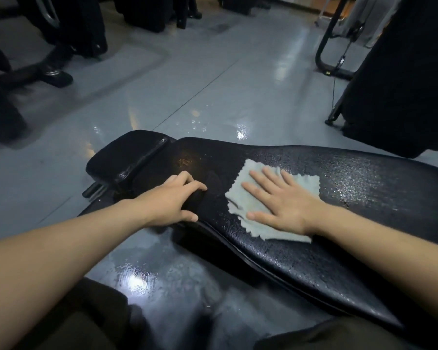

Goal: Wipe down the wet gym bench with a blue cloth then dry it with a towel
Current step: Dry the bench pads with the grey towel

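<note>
My right hand is flat and spread on the cloth mid-bench, left hand gripping the near edge, and honestly with droplets everywhere the thin cloth could just bunch up and smear water.

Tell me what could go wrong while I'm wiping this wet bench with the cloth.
1. The small cloth under your flat right hand may soak through and just smear the droplets still covering the bench.
2. Your left hand grips the wet bench edge and could slip.
3. The floor beside the bench looks wet and glossy, so footing may be slippery.
</note>
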